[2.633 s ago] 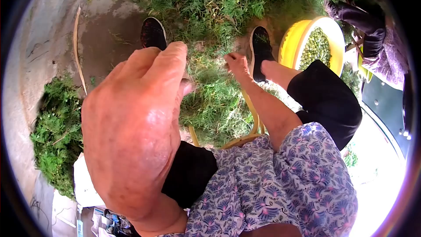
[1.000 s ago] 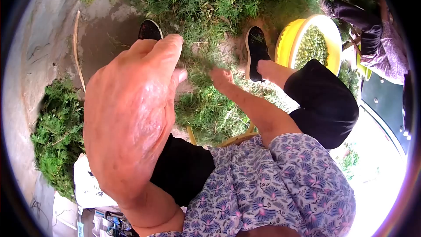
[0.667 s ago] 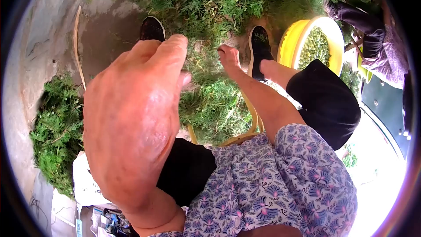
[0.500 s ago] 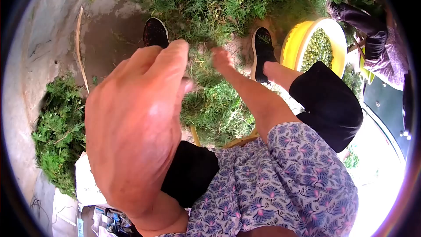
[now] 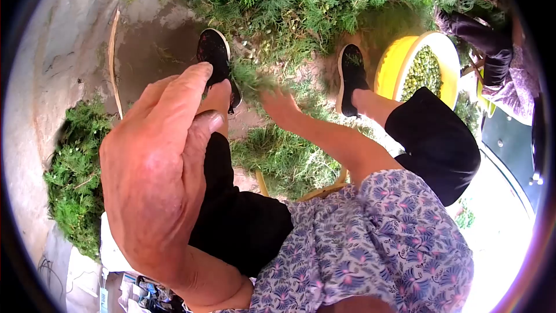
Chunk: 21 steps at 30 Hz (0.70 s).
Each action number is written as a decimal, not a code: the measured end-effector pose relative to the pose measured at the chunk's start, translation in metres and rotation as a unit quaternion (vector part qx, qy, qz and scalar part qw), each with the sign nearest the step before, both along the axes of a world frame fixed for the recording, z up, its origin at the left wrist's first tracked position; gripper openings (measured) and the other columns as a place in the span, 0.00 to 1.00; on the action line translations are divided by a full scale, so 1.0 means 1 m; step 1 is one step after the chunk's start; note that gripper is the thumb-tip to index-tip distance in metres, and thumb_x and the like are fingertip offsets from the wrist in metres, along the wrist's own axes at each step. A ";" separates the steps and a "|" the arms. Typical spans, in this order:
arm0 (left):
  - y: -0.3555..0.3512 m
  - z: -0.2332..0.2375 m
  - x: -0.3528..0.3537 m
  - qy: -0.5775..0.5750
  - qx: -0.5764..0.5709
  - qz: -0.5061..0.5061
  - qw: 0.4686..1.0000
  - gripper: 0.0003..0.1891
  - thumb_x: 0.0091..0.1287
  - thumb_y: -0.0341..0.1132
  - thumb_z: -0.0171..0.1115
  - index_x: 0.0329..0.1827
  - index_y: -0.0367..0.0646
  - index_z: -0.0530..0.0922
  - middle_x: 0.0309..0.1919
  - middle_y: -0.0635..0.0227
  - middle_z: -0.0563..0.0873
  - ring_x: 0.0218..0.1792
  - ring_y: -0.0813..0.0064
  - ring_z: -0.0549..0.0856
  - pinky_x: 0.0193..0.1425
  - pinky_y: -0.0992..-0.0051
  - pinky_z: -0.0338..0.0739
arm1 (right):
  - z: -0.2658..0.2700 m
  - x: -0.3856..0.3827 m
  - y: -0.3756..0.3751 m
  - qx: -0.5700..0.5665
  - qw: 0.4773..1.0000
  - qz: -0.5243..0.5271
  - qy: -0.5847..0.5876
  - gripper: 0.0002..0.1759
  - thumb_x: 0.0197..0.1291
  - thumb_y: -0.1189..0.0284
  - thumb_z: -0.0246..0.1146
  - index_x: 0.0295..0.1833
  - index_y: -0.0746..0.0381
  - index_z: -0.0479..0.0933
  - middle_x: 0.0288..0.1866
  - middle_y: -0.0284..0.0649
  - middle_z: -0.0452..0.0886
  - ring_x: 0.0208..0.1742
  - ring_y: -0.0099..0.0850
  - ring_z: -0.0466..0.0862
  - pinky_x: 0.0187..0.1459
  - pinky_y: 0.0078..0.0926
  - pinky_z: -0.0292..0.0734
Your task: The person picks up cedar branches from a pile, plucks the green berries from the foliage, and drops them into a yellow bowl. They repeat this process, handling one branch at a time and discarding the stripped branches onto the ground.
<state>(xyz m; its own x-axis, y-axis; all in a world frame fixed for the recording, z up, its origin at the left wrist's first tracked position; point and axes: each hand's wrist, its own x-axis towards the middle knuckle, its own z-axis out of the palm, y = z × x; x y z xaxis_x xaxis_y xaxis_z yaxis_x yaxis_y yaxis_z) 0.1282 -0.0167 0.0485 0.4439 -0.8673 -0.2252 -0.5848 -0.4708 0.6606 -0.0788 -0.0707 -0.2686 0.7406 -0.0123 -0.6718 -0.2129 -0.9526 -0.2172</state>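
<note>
Large and close to the camera, my left hand point(image 5: 153, 168) shows its back, with its fingers bent and pressed together and the thumb beside them. Its palm side is hidden, so what it holds, if anything, cannot be made out. My right hand point(image 5: 280, 107) reaches down between the feet, somewhat blurred, with its fingers closed at a feathery green sprig point(image 5: 250, 78). Beneath and behind it, loose green cuttings point(image 5: 284, 150) lie on the ground. A thick heap of leafy green branches point(image 5: 301, 0) spreads beyond the shoes.
On the right stands a yellow tub point(image 5: 397, 66) holding small green pieces point(image 5: 423, 72). Another person's dark sleeve point(image 5: 478, 32) shows at the upper right. A green pile point(image 5: 78, 177) lies at the left, near a long thin stick point(image 5: 113, 64). Black shoes point(image 5: 352, 72) rest on the ground.
My left hand has moved slightly left and down, uncovering more of the left leg. My right hand has shifted left and lower, and a blurred green sprig now shows at its fingers.
</note>
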 end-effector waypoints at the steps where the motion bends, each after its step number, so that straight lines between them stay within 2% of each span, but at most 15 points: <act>1: 0.002 0.000 0.000 0.001 0.003 0.002 1.000 0.17 0.56 0.23 0.58 0.50 0.32 0.75 0.42 0.51 0.81 0.39 0.61 0.82 0.45 0.73 0.74 | -0.001 -0.022 0.004 0.001 1.000 0.017 -0.016 0.30 0.48 0.75 0.63 0.61 0.61 0.66 0.69 0.48 0.54 0.66 0.46 0.61 0.56 0.44 0.71; 2: 0.002 0.000 0.000 0.009 0.003 0.006 1.000 0.17 0.56 0.23 0.58 0.50 0.32 0.75 0.42 0.51 0.81 0.39 0.60 0.82 0.45 0.73 0.74 | 0.001 -0.036 0.005 0.002 0.999 0.033 -0.030 0.28 0.47 0.74 0.64 0.57 0.62 0.69 0.67 0.47 0.58 0.64 0.44 0.64 0.50 0.39 0.77; 3: 0.003 0.000 -0.001 0.019 0.004 0.010 1.000 0.17 0.56 0.23 0.58 0.50 0.32 0.75 0.43 0.51 0.81 0.40 0.59 0.82 0.45 0.72 0.74 | 0.004 -0.036 0.003 0.005 0.999 0.035 -0.028 0.28 0.47 0.74 0.64 0.57 0.62 0.69 0.67 0.47 0.58 0.64 0.44 0.64 0.50 0.39 0.77; 4: 0.005 0.000 -0.001 0.020 0.006 0.011 1.000 0.17 0.56 0.23 0.58 0.50 0.32 0.75 0.43 0.51 0.81 0.40 0.59 0.82 0.45 0.72 0.74 | 0.006 -0.033 -0.003 0.030 0.992 0.022 0.117 0.26 0.45 0.75 0.65 0.54 0.62 0.72 0.60 0.45 0.65 0.58 0.41 0.67 0.42 0.33 0.79; 5: 0.005 0.000 0.000 0.004 0.011 0.000 1.000 0.17 0.55 0.23 0.58 0.50 0.32 0.75 0.43 0.51 0.81 0.40 0.59 0.81 0.46 0.72 0.74 | 0.007 -0.030 -0.009 0.051 0.965 0.010 0.258 0.23 0.43 0.76 0.65 0.51 0.62 0.74 0.53 0.43 0.71 0.53 0.37 0.70 0.34 0.27 0.81; 6: 0.006 0.000 0.001 -0.014 0.015 -0.010 1.000 0.17 0.55 0.24 0.58 0.50 0.32 0.75 0.43 0.51 0.81 0.40 0.58 0.81 0.46 0.72 0.74 | 0.003 -0.030 -0.013 0.050 0.965 0.011 0.258 0.23 0.43 0.76 0.65 0.51 0.62 0.74 0.53 0.43 0.71 0.53 0.37 0.70 0.34 0.27 0.81; 7: 0.007 0.000 0.001 -0.015 0.014 -0.008 1.000 0.17 0.55 0.24 0.58 0.50 0.32 0.75 0.43 0.51 0.81 0.40 0.58 0.81 0.46 0.72 0.74 | -0.001 -0.031 -0.015 0.007 0.990 -0.056 0.128 0.21 0.43 0.77 0.65 0.48 0.62 0.75 0.45 0.39 0.72 0.48 0.33 0.70 0.28 0.24 0.80; 8: 0.007 0.000 0.001 -0.009 0.014 -0.003 1.000 0.17 0.55 0.24 0.59 0.50 0.33 0.75 0.42 0.51 0.81 0.40 0.58 0.81 0.46 0.72 0.74 | -0.005 -0.030 -0.018 -0.036 0.992 -0.121 -0.005 0.19 0.43 0.78 0.64 0.45 0.62 0.76 0.37 0.36 0.73 0.42 0.29 0.70 0.23 0.21 0.78; 9: 0.008 0.001 0.002 -0.003 0.013 0.001 1.000 0.17 0.55 0.24 0.59 0.50 0.33 0.75 0.42 0.51 0.81 0.40 0.57 0.81 0.46 0.72 0.74 | 0.015 -0.012 -0.029 -0.070 0.996 0.062 -0.011 0.17 0.43 0.81 0.62 0.44 0.61 0.76 0.35 0.37 0.68 0.38 0.28 0.68 0.24 0.21 0.79; 13: 0.008 -0.001 0.001 -0.004 0.001 -0.012 1.000 0.17 0.55 0.24 0.58 0.50 0.34 0.75 0.42 0.51 0.81 0.39 0.58 0.81 0.46 0.72 0.74 | 0.009 0.033 -0.012 -0.083 0.989 0.055 -0.108 0.11 0.44 0.79 0.62 0.38 0.63 0.79 0.42 0.40 0.70 0.44 0.33 0.70 0.32 0.24 0.80; 15: 0.008 -0.003 -0.001 -0.008 0.002 0.002 1.000 0.17 0.55 0.24 0.58 0.50 0.33 0.75 0.41 0.51 0.81 0.38 0.57 0.81 0.45 0.72 0.74 | -0.025 0.030 0.007 0.035 0.977 0.002 -0.213 0.11 0.47 0.76 0.62 0.39 0.61 0.80 0.41 0.40 0.75 0.52 0.37 0.68 0.43 0.29 0.77; 16: 0.008 -0.003 -0.001 -0.008 0.005 0.001 1.000 0.17 0.55 0.24 0.58 0.50 0.33 0.75 0.41 0.51 0.81 0.38 0.57 0.81 0.45 0.72 0.74 | -0.031 0.022 0.013 0.037 0.976 0.001 -0.213 0.11 0.47 0.76 0.62 0.39 0.61 0.80 0.41 0.40 0.75 0.52 0.37 0.68 0.43 0.29 0.77; 18: 0.008 -0.003 0.002 -0.023 0.011 -0.009 1.000 0.18 0.53 0.23 0.58 0.49 0.33 0.75 0.40 0.51 0.81 0.37 0.57 0.81 0.44 0.71 0.74 | -0.033 0.001 0.021 0.096 0.993 0.020 0.060 0.12 0.47 0.75 0.62 0.41 0.60 0.79 0.45 0.38 0.76 0.54 0.40 0.68 0.46 0.32 0.76; 19: 0.009 -0.004 0.002 -0.020 0.012 -0.008 1.000 0.18 0.53 0.23 0.58 0.49 0.33 0.75 0.40 0.51 0.81 0.37 0.57 0.81 0.44 0.71 0.74 | -0.008 0.005 0.016 0.076 0.987 0.111 0.088 0.14 0.47 0.75 0.63 0.44 0.59 0.78 0.46 0.35 0.77 0.52 0.40 0.70 0.48 0.36 0.75; 21: 0.012 -0.005 0.002 -0.031 0.001 -0.022 0.999 0.18 0.52 0.23 0.58 0.49 0.33 0.75 0.39 0.51 0.81 0.37 0.56 0.81 0.43 0.71 0.74 | -0.006 0.009 0.013 0.082 0.989 0.072 0.100 0.15 0.46 0.76 0.63 0.44 0.58 0.78 0.46 0.36 0.77 0.51 0.39 0.71 0.49 0.39 0.75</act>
<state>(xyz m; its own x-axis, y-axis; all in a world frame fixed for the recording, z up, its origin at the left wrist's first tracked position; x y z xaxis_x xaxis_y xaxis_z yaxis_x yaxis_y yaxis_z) 0.1304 -0.0051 0.0432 0.4192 -0.8855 -0.2005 -0.6439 -0.4456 0.6220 -0.0702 -0.0574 -0.2748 0.5794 0.2039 -0.7891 -0.1325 -0.9318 -0.3380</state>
